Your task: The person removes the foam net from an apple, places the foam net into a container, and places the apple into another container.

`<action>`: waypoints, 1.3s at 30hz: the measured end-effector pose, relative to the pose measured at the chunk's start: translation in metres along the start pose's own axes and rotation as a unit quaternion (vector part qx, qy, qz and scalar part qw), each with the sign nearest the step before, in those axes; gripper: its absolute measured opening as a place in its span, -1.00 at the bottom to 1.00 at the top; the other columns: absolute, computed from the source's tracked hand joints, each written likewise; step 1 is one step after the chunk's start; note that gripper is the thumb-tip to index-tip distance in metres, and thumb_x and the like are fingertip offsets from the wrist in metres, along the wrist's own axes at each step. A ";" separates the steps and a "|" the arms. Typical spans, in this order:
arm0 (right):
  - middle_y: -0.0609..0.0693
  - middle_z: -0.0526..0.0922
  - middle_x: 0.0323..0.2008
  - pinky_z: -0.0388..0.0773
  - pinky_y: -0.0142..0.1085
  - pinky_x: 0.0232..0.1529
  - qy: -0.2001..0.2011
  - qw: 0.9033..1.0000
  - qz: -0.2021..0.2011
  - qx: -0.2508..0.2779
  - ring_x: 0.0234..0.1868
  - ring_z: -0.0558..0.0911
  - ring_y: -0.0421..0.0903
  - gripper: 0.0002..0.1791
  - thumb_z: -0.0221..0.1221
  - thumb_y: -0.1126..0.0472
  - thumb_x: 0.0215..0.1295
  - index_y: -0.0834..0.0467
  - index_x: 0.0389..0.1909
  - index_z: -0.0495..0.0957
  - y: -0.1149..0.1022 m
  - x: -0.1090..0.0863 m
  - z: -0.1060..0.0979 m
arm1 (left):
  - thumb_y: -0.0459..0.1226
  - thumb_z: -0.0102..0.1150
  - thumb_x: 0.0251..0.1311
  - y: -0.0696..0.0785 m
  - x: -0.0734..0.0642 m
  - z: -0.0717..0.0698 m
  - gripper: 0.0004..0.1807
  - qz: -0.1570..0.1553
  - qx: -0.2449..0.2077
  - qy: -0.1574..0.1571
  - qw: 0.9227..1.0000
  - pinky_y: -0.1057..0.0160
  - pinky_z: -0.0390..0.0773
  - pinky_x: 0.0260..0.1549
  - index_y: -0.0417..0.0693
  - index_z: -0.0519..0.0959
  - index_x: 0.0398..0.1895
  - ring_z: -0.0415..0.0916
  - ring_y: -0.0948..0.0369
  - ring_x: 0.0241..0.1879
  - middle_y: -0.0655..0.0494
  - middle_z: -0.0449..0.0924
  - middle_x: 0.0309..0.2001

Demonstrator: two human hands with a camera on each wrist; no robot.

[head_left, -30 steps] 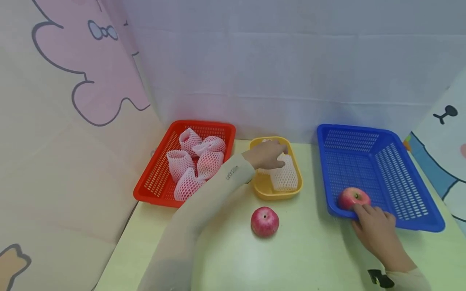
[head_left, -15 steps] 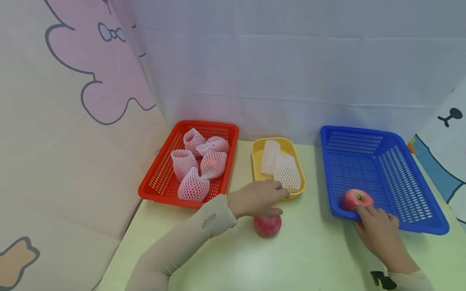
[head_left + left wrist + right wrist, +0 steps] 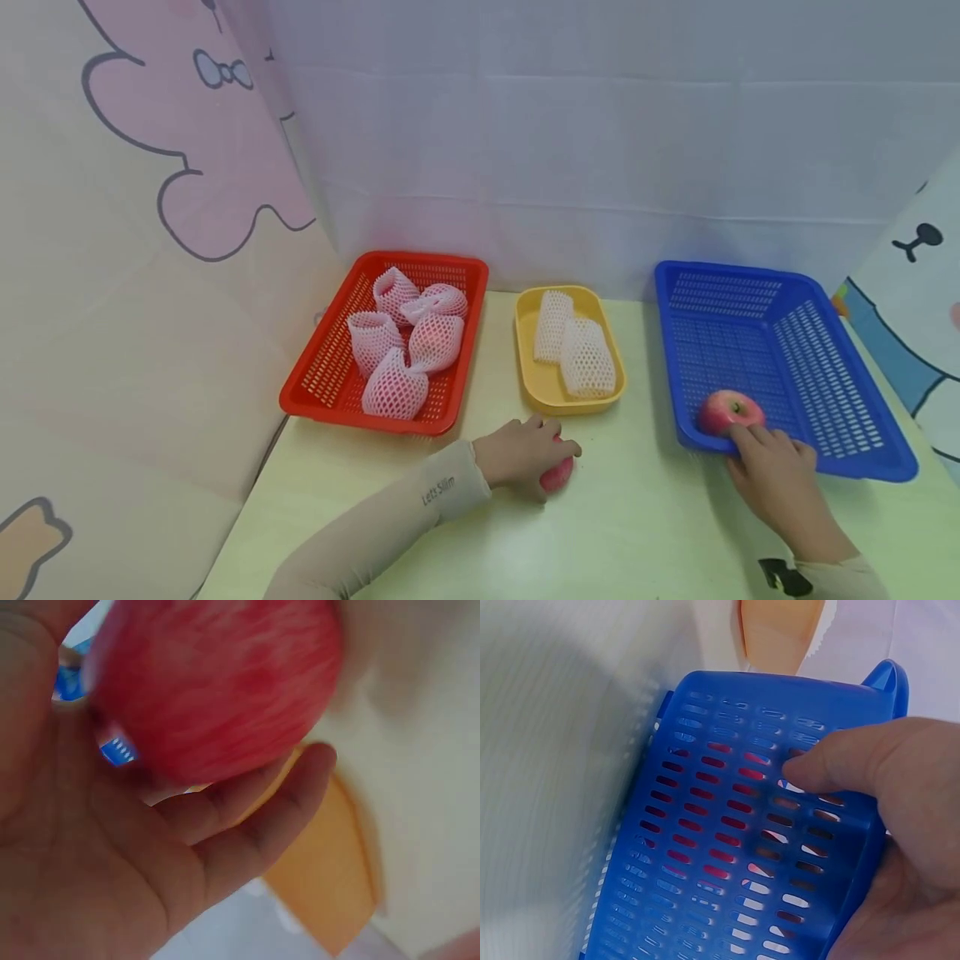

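My left hand (image 3: 519, 457) grips a red apple (image 3: 557, 475) on the table, its fingers curled over the top. In the left wrist view the apple (image 3: 225, 682) fills the space between thumb and fingers. At the right, my right hand (image 3: 782, 487) holds the near rim of a blue plastic basket (image 3: 720, 350). In the right wrist view its thumb (image 3: 832, 765) presses the slotted outer wall, with the fingers over the rim and mostly hidden. Inside that basket, in the near left corner, lies another apple (image 3: 727, 410), touching or close to the right fingertips.
A red basket (image 3: 318, 392) on the left contains several apples in pink foam nets (image 3: 395, 387). Between the baskets stands a small yellow tray (image 3: 540, 385) with two white foam nets (image 3: 587, 358). A cloth backdrop (image 3: 562, 167) rises behind the table.
My left hand has come from above the yellow tray down toward me to the apple on the table and taken hold of it. The right hand has stayed on the blue basket's rim.
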State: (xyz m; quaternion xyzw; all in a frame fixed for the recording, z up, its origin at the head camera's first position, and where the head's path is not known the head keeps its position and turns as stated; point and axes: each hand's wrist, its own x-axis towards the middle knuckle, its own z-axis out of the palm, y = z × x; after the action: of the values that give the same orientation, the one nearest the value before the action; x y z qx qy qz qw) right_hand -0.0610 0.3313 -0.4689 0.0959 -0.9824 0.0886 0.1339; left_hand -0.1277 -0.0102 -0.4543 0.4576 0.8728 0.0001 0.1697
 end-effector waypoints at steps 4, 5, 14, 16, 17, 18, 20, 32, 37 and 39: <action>0.16 0.54 -0.40 0.25 0.39 -0.24 0.014 1.000 -0.004 0.004 -0.36 0.47 0.27 -0.75 0.32 0.40 -0.04 0.23 -0.33 0.48 -0.002 -0.001 0.000 | -0.07 0.49 0.02 -0.001 0.003 0.008 -0.33 0.005 -0.014 0.002 1.000 0.36 0.47 -0.40 0.34 0.44 0.24 0.38 0.22 -0.11 0.19 0.42 -0.02; 0.15 0.54 -0.40 0.25 0.39 -0.24 0.016 1.000 -0.006 0.005 -0.36 0.46 0.26 -0.75 0.32 0.39 -0.04 0.23 -0.33 0.48 -0.002 -0.001 0.000 | -0.08 0.48 0.02 -0.001 0.004 0.008 -0.34 0.008 -0.013 0.004 1.000 0.37 0.46 -0.41 0.33 0.44 0.23 0.38 0.22 -0.12 0.19 0.41 -0.03; 0.16 0.54 -0.41 0.23 0.38 -0.23 0.011 1.000 -0.001 0.003 -0.35 0.46 0.26 -0.76 0.32 0.39 -0.02 0.24 -0.32 0.49 -0.001 0.000 -0.003 | -0.03 0.44 0.04 0.005 0.011 -0.032 -0.35 0.051 0.023 0.044 0.997 0.42 0.48 -0.38 0.28 0.45 0.24 0.42 0.22 -0.12 0.16 0.45 0.02; 0.16 0.55 -0.41 0.24 0.38 -0.22 0.012 1.000 0.001 0.002 -0.34 0.46 0.27 -0.77 0.32 0.39 -0.01 0.24 -0.32 0.50 -0.002 0.000 -0.004 | -0.02 0.44 0.05 0.007 0.014 -0.045 -0.34 0.051 0.020 0.045 0.997 0.43 0.49 -0.39 0.30 0.43 0.26 0.42 0.21 -0.09 0.15 0.44 0.06; 0.16 0.55 -0.41 0.24 0.38 -0.22 0.012 1.000 0.002 0.002 -0.34 0.47 0.27 -0.77 0.32 0.39 -0.01 0.24 -0.32 0.50 -0.002 0.000 -0.004 | -0.02 0.45 0.06 0.008 0.016 -0.052 -0.33 0.049 0.017 0.044 0.998 0.43 0.50 -0.38 0.32 0.42 0.28 0.41 0.20 -0.08 0.16 0.42 0.08; 0.16 0.55 -0.41 0.25 0.38 -0.22 0.011 1.000 0.003 0.001 -0.34 0.47 0.27 -0.78 0.31 0.39 0.00 0.24 -0.32 0.49 -0.002 0.000 -0.004 | -0.01 0.44 0.06 0.008 0.020 -0.059 -0.32 0.050 0.017 0.045 0.998 0.43 0.50 -0.35 0.31 0.41 0.29 0.40 0.20 -0.07 0.16 0.42 0.09; 0.16 0.55 -0.41 0.25 0.39 -0.21 0.009 1.000 0.002 0.001 -0.33 0.47 0.27 -0.77 0.31 0.40 -0.01 0.24 -0.33 0.49 -0.002 0.001 -0.004 | 0.00 0.45 0.07 0.008 0.027 -0.073 -0.29 0.050 0.010 0.043 0.998 0.43 0.50 -0.31 0.32 0.38 0.32 0.39 0.22 -0.05 0.18 0.39 0.11; 0.15 0.54 -0.41 0.27 0.40 -0.23 0.024 1.000 -0.012 -0.005 -0.37 0.47 0.26 -0.72 0.36 0.40 -0.07 0.21 -0.37 0.45 -0.002 0.000 -0.002 | 0.09 0.38 0.15 0.034 0.122 -0.152 -0.15 0.046 0.038 0.050 0.997 0.38 0.50 -0.12 0.37 0.18 0.48 0.36 0.23 0.08 0.17 0.28 0.28; 0.17 0.55 -0.40 0.29 0.38 -0.27 0.033 0.999 -0.017 -0.009 -0.37 0.48 0.27 -0.70 0.37 0.39 -0.10 0.22 -0.36 0.46 -0.002 0.001 -0.002 | 0.10 0.33 0.20 0.053 0.174 -0.154 -0.14 0.038 0.022 0.046 0.998 0.32 0.40 0.13 0.49 0.10 0.51 0.22 0.19 0.33 0.20 0.10 0.46; 0.18 0.55 -0.39 0.29 0.38 -0.27 0.035 0.999 -0.018 -0.009 -0.37 0.48 0.28 -0.69 0.38 0.40 -0.11 0.23 -0.35 0.47 -0.003 0.000 -0.002 | 0.09 0.32 0.22 0.057 0.191 -0.149 -0.15 0.036 0.014 0.046 0.998 0.30 0.38 0.16 0.52 0.09 0.51 0.16 0.18 0.38 0.20 0.05 0.50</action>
State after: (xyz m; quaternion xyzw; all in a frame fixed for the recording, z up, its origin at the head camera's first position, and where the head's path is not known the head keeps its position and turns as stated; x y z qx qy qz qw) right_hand -0.0601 0.3291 -0.4663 0.1094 -0.9759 0.0805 0.1706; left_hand -0.2259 0.1984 -0.3614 0.4907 0.8624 0.0151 0.1231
